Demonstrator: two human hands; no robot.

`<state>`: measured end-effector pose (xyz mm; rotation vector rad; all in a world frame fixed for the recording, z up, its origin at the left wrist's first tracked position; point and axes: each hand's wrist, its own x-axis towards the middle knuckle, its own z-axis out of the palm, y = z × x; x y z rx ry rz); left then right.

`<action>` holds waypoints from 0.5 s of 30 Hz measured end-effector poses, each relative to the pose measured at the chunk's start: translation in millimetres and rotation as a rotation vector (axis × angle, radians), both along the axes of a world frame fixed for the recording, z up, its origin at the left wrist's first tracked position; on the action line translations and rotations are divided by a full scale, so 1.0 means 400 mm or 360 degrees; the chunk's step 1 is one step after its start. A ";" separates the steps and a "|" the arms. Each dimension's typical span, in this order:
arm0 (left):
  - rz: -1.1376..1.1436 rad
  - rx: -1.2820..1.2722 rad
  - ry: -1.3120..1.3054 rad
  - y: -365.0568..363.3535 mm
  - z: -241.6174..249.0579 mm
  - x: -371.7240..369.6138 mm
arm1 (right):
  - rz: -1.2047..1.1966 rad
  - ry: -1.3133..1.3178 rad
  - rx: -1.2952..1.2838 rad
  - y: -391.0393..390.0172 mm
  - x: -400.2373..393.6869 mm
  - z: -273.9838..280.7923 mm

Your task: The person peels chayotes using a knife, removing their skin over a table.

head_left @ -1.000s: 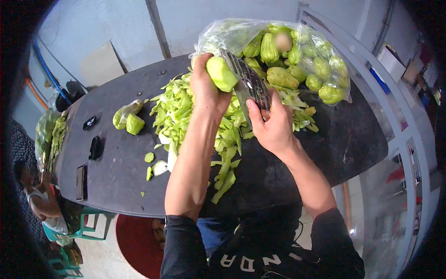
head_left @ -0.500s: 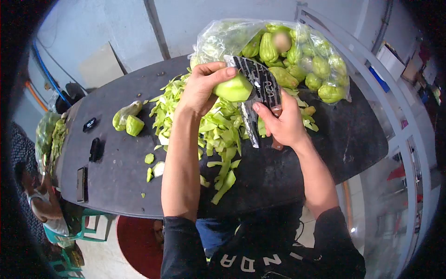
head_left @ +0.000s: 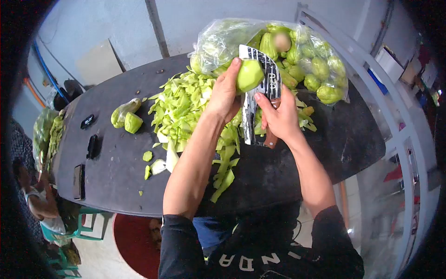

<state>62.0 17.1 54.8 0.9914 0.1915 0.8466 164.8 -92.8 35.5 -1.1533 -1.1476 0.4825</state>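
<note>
My left hand [head_left: 225, 95] is closed around a pale green peeled chayote [head_left: 249, 76], its thumb along the top. My right hand [head_left: 280, 113] grips the brown handle [head_left: 271, 138] of a wide knife [head_left: 267, 69] with a black-and-white patterned blade. The blade stands against the right side of the chayote. Below and left of my hands lies a heap of green peels [head_left: 181, 107] on the dark table [head_left: 111, 172]. Long strips of peel [head_left: 225, 179] hang toward the near edge.
A clear plastic bag of chayotes [head_left: 320, 67] lies at the back. Two chayote pieces [head_left: 133, 122] and several dark objects [head_left: 79, 181] are at left. A red tub [head_left: 134, 246] stands below the table. A metal railing [head_left: 395, 107] runs at right; a seated person [head_left: 44, 204] is far left.
My left hand and the chayote have moved right and turned, so a broad pale face shows. The knife has tilted more upright, and its blade looks brighter.
</note>
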 end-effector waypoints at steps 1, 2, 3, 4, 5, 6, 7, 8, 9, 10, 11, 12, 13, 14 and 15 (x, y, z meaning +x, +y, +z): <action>-0.0037 -0.0146 -0.0048 0.003 -0.011 0.010 | 0.0006 0.0014 -0.0011 0.004 0.004 -0.004; -0.0046 -0.0116 0.0002 -0.002 -0.006 0.010 | 0.0009 0.0027 -0.0023 0.006 0.008 -0.006; -0.0057 -0.0116 0.0011 -0.009 -0.002 0.011 | -0.0003 0.0036 -0.0024 0.005 0.012 -0.007; -0.0058 -0.0140 0.0011 -0.014 0.005 0.013 | 0.0003 0.0041 -0.0013 0.007 0.017 -0.005; -0.0058 -0.0173 0.0019 -0.022 0.004 0.012 | 0.0011 0.0054 -0.0012 0.005 0.016 -0.008; -0.0104 -0.0202 0.0009 -0.029 0.000 0.016 | -0.0011 0.0074 -0.0024 0.007 0.013 -0.008; -0.0106 -0.0196 0.0011 -0.029 0.002 0.018 | -0.0014 0.0076 -0.0018 0.009 0.017 -0.008; -0.0119 -0.0175 0.0023 -0.030 0.000 0.018 | 0.0006 0.0085 -0.0010 0.009 0.019 -0.012; -0.0133 -0.0150 0.0033 -0.032 0.000 0.019 | 0.0024 0.0091 0.0002 0.009 0.022 -0.014; -0.0137 -0.0144 0.0031 -0.033 0.000 0.023 | 0.0020 0.0088 0.0008 0.010 0.026 -0.014; -0.0120 -0.0161 0.0053 -0.037 -0.004 0.025 | 0.0014 0.0093 0.0006 0.011 0.026 -0.017; -0.0099 -0.0180 0.0073 -0.037 -0.008 0.026 | 0.0010 0.0095 0.0003 0.012 0.026 -0.020; -0.0096 -0.0180 0.0074 -0.032 -0.013 0.026 | 0.0013 0.0096 0.0002 0.015 0.025 -0.024; -0.0099 -0.0159 0.0104 -0.025 -0.018 0.028 | -0.0001 0.0095 -0.0003 0.019 0.025 -0.027; -0.0102 -0.0140 0.0136 -0.022 -0.024 0.029 | -0.0016 0.0095 -0.0010 0.021 0.024 -0.029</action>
